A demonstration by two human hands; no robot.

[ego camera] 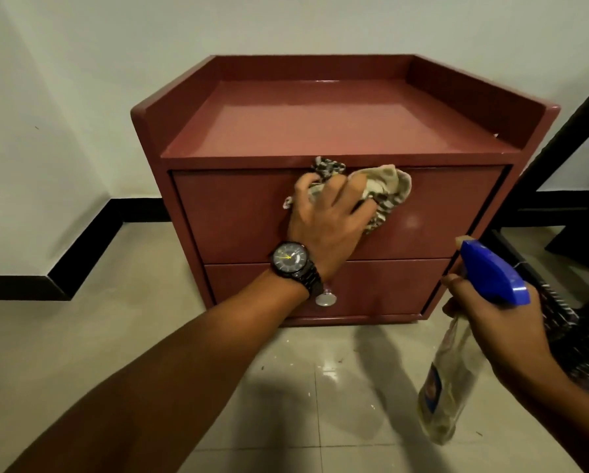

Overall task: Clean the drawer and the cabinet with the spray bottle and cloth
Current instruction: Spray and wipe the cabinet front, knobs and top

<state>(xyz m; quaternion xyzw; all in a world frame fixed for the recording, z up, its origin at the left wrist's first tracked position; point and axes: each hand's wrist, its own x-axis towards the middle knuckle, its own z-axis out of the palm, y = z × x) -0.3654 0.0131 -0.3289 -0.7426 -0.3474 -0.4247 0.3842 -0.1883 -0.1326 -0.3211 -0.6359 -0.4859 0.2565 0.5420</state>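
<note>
Lighting: dim, warm, overhead; glare on cabinet top and floor tiles. Soft arm shadows. Wide-angle edge distortion; slight blur.

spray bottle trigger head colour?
Blue, on the spray bottle in the right hand; head view, the only one.

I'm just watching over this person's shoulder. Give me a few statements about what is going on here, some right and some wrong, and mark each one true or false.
1. The left hand presses a cloth against the upper drawer front. True.
2. The right hand holds a spray bottle with a red trigger head. False: the head is blue.
3. The upper drawer is pulled wide open. False: both drawers look shut.
4. A wristwatch sits on the left wrist. True.
5. The cabinet top holds a stack of books. False: nothing stands on it.
</note>
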